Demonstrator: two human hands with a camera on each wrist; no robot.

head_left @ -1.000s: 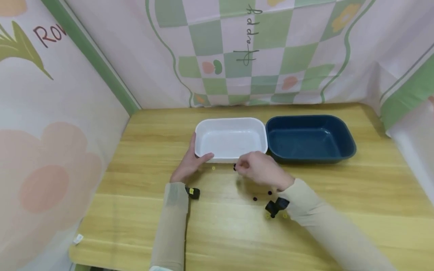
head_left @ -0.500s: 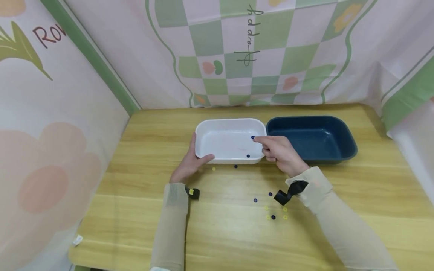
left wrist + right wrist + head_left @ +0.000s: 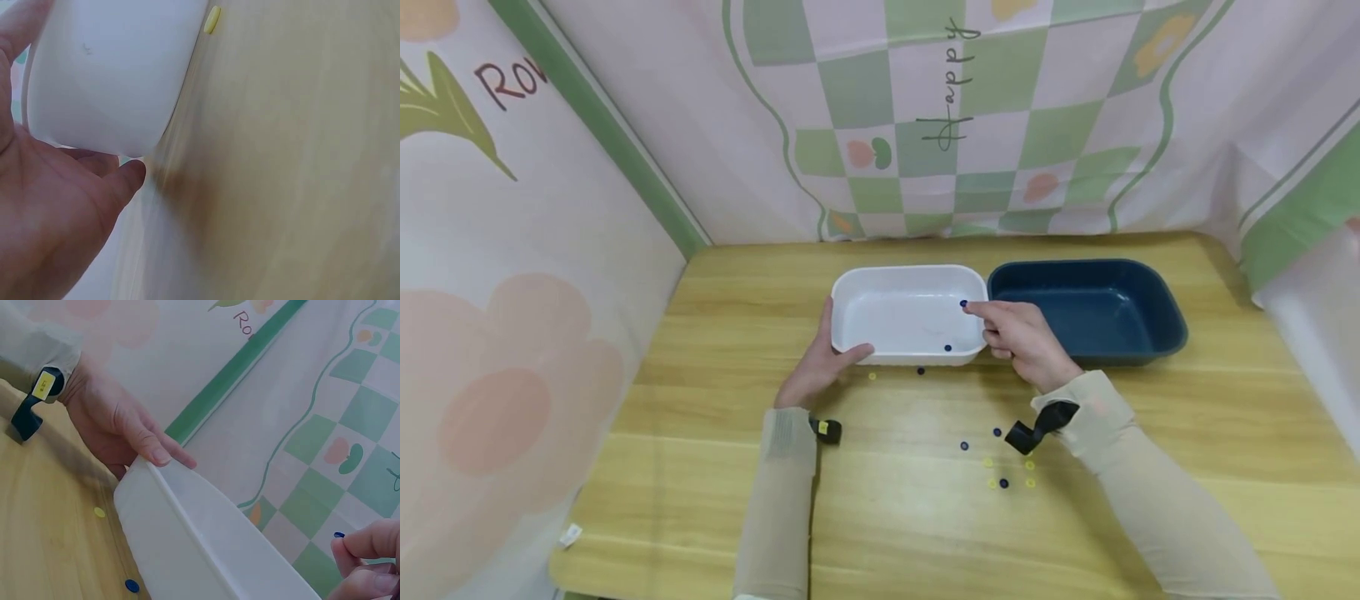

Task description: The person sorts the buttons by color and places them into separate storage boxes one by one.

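Note:
My left hand [image 3: 814, 367] grips the left end of a white plastic tub [image 3: 910, 357], its thumb at the front corner and its fingers along the outer side. Over the tub's right part, my right hand [image 3: 1026, 340] pinches a small dark blue button [image 3: 964, 304] between thumb and index finger. The pinched blue button [image 3: 339, 535] also shows in the right wrist view. A second blue button [image 3: 948, 348] appears inside the tub by the front wall. Just outside that wall, a blue button [image 3: 921, 372] and a yellow button [image 3: 872, 377] lie on the table.
A dark blue tub [image 3: 1088, 354] adjoins the white one on the right. Several loose buttons lie nearer on the wooden table [image 3: 895, 517], among them a blue button [image 3: 1003, 483] and a yellow button [image 3: 1030, 483]. A patterned curtain [image 3: 925, 150] hangs behind.
My right hand has risen from the table before the white tub to above its right side, bringing a blue button, and has since stayed nearly still. The left hand keeps its place.

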